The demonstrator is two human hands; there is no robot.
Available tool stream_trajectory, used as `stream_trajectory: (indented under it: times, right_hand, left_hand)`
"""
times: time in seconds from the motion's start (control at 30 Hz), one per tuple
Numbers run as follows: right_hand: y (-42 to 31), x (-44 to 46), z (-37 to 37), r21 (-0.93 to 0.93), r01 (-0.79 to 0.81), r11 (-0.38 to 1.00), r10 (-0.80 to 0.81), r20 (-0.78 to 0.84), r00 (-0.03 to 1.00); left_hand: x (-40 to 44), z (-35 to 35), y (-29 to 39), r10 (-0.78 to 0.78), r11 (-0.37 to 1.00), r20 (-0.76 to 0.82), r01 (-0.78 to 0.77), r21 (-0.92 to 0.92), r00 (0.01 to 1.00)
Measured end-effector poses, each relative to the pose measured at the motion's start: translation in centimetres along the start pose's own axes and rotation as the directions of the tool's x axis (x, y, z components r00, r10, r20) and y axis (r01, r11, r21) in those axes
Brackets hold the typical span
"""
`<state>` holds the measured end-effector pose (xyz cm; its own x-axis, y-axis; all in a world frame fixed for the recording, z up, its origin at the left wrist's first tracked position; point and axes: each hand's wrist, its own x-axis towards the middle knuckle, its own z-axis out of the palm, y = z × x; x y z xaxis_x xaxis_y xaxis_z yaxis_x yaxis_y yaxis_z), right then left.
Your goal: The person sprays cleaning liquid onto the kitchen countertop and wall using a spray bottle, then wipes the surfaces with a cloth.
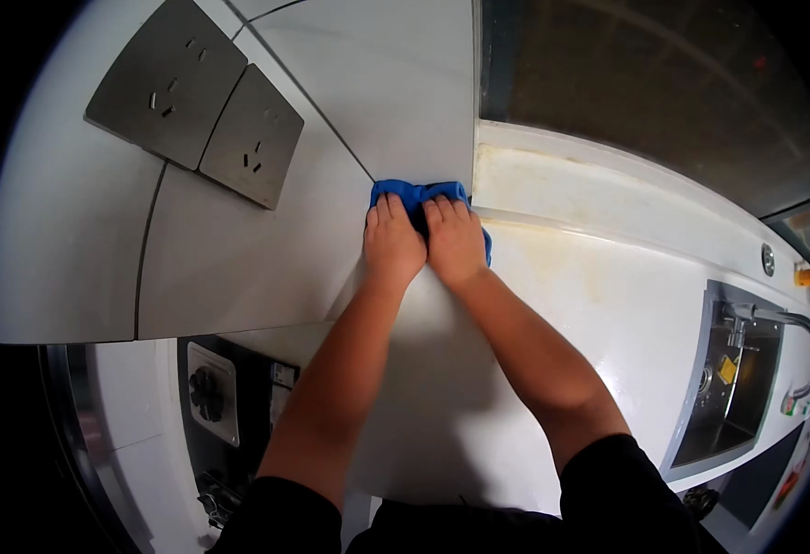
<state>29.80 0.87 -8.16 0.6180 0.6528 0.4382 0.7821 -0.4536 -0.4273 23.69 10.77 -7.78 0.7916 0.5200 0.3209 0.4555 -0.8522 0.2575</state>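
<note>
A blue cloth is bunched in the corner where the tiled wall meets the white countertop. My left hand presses on its left part, fingers together and pointing away from me. Close beside it, my right hand grips the right part, with a bit of blue showing past its outer edge. The palms and the underside of the cloth are hidden. Yellowish stains mark the countertop and the raised ledge to the right of the cloth.
Grey socket plates are on the wall at upper left. A dark window is above the ledge. To the right, a sink holds a yellow sponge under a curved faucet. A gas stove is at lower left.
</note>
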Motion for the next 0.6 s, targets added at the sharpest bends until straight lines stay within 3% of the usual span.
stream_trajectory:
  times: [0.03,0.17,0.27,0.37,0.5,0.6]
  right_hand:
    - [0.0,0.3,-0.2,-0.03,-0.006,1.0,0.008,0.061,0.998]
    - [0.9,0.4,-0.2,-0.118,0.037,0.992,-0.014,0.185,0.983]
    - [1.2,-0.1,-0.2,-0.13,0.047,0.99,-0.027,0.153,0.988]
    - [1.2,-0.1,-0.4,-0.137,0.044,0.99,-0.019,0.182,0.983]
    - [1.0,0.0,-0.5,-0.143,0.033,0.989,-0.002,0.212,0.977]
    - [1.2,-0.4,0.0,-0.126,0.032,0.992,-0.012,0.159,0.987]
  left_hand:
    - [0.5,-0.4,0.4,-0.041,0.999,0.097,0.039,0.019,0.994]
    - [1.1,-0.4,1.1,-0.068,0.984,0.16,0.04,0.171,0.985]
    - [2.8,-1.8,1.8,-0.144,0.961,0.266,0.07,0.268,0.953]
    - [4.6,-2.6,1.4,-0.146,0.897,0.484,-0.092,0.433,0.863]
    - [5.0,-3.7,1.6,-0.188,0.891,0.552,-0.096,0.445,0.812]
    - [4.6,-4.3,1.7,-0.22,0.936,0.55,0.015,0.352,0.806]
